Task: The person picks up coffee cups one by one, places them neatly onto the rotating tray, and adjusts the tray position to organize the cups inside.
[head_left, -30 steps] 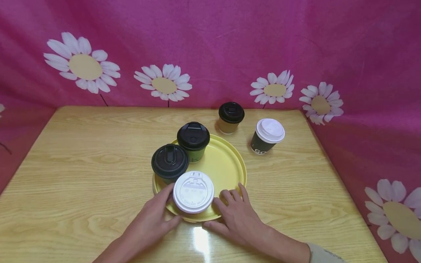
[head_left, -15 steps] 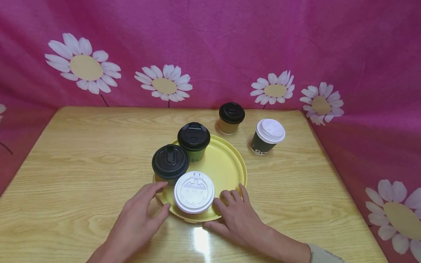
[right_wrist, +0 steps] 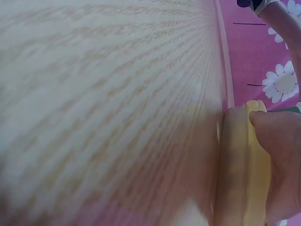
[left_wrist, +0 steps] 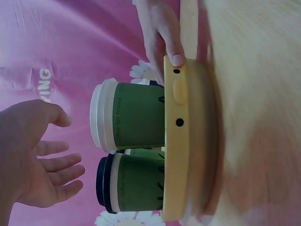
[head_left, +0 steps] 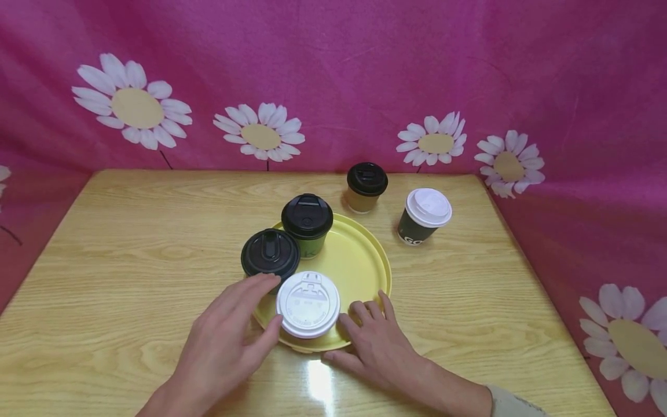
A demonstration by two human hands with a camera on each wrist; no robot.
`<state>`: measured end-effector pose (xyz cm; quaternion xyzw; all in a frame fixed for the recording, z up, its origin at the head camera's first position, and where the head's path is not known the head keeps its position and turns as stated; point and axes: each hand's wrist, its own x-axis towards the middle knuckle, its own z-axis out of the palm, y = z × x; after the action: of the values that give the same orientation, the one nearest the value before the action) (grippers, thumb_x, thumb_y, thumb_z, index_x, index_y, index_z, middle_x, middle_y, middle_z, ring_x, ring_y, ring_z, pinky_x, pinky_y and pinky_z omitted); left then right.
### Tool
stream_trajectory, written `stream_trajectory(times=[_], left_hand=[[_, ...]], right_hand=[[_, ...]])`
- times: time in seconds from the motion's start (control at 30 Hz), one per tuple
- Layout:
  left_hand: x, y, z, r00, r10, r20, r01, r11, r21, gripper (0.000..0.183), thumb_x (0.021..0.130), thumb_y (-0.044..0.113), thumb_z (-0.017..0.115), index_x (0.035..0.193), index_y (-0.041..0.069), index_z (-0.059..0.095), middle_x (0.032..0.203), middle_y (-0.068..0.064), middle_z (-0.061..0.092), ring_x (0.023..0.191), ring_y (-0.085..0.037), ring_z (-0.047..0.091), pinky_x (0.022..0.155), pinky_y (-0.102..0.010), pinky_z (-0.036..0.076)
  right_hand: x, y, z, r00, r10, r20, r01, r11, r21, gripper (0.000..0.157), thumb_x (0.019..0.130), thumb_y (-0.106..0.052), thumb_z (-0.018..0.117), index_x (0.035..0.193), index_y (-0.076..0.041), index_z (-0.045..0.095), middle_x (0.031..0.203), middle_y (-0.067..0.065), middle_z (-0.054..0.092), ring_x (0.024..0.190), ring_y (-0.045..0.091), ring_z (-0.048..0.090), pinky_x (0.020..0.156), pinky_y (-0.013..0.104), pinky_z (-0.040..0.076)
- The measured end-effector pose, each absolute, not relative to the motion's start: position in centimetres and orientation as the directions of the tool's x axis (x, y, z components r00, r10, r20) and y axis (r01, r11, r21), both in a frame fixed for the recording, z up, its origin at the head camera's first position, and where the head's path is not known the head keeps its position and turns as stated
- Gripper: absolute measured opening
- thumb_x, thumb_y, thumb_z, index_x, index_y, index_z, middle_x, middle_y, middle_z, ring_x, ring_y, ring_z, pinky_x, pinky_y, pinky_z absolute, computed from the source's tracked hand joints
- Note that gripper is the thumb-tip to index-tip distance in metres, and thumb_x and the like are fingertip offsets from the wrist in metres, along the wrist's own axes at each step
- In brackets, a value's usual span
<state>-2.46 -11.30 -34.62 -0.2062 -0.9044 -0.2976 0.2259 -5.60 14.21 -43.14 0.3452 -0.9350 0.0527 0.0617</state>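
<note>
On a round yellow tray (head_left: 359, 260) stand three lidded paper cups. The white-lidded cup (head_left: 307, 304) is nearest the front; its green sleeve shows in the left wrist view. Behind it to the left is a black-lidded cup (head_left: 270, 255), and farther back a black-lidded green cup (head_left: 307, 223). My left hand (head_left: 226, 336) hovers beside the white-lidded cup with fingers loosely spread; the left wrist view shows a gap between that hand and the cups. With its thumb outside the rim and fingers over the inside, my right hand (head_left: 377, 341) grips the tray's front right edge.
Beyond the tray, a black-lidded brown cup (head_left: 366, 188) stands on the wooden table (head_left: 156, 249). To its right is a white-lidded black cup (head_left: 423, 215) marked "GO". A pink cloth (head_left: 333, 75) with daisies hangs behind the table and at its sides.
My left hand has drawn back left from the white-lidded cup, then risen a little and moved back toward it. The right hand stays on the tray; the cups have not moved.
</note>
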Motion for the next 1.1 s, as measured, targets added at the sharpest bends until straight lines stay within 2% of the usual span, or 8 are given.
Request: stream_trajectory(times=[0.17,0.37,0.67,1.1], left_hand=[[-2.8,-10.7,-34.2,-0.81,0.335,0.482,0.544,0.735,0.404,0.053,0.078,0.029,0.065,0.128,0.015,0.052,0.129,0.0,0.05,0.12,-0.017,0.043,0.097,-0.039,0.038],[-3.2,-10.1,-34.3,-0.746,0.446,0.495,0.635,0.701,0.326,0.055,0.078,0.031,0.065,0.129,0.013,0.052,0.132,0.001,0.048,0.123,-0.02,0.04,0.101,-0.038,0.033],[-3.8,-9.7,-34.7,-0.708,0.559,0.431,0.691,0.674,0.261,0.055,0.082,0.036,0.061,0.132,0.017,0.049,0.135,-0.002,0.045,0.127,-0.022,0.036,0.105,-0.037,0.027],[-4.4,-8.9,-35.4,-0.636,0.62,0.459,0.754,0.626,0.2,0.046,0.081,0.032,0.061,0.123,0.013,0.056,0.128,-0.007,0.051,0.124,-0.025,0.04,0.103,-0.039,0.031]], right_hand=[[-5.6,14.2,-43.2,-0.755,-0.639,0.146,-0.651,0.757,-0.056,0.057,0.08,-0.071,0.042,0.098,-0.02,0.058,0.096,0.002,0.048,0.092,0.027,0.047,0.101,0.057,0.014],[-5.7,14.2,-43.2,-0.75,-0.641,0.161,-0.656,0.753,-0.053,0.056,0.08,-0.07,0.042,0.097,-0.02,0.058,0.095,0.002,0.048,0.092,0.027,0.047,0.101,0.057,0.014],[-5.7,14.2,-43.2,-0.742,-0.649,0.168,-0.663,0.747,-0.042,0.057,0.08,-0.071,0.041,0.096,-0.019,0.058,0.094,0.003,0.048,0.089,0.027,0.047,0.1,0.057,0.015],[-5.7,14.2,-43.2,-0.745,-0.646,0.165,-0.66,0.75,-0.042,0.057,0.08,-0.07,0.041,0.098,-0.019,0.058,0.095,0.003,0.048,0.09,0.028,0.047,0.1,0.057,0.016]])
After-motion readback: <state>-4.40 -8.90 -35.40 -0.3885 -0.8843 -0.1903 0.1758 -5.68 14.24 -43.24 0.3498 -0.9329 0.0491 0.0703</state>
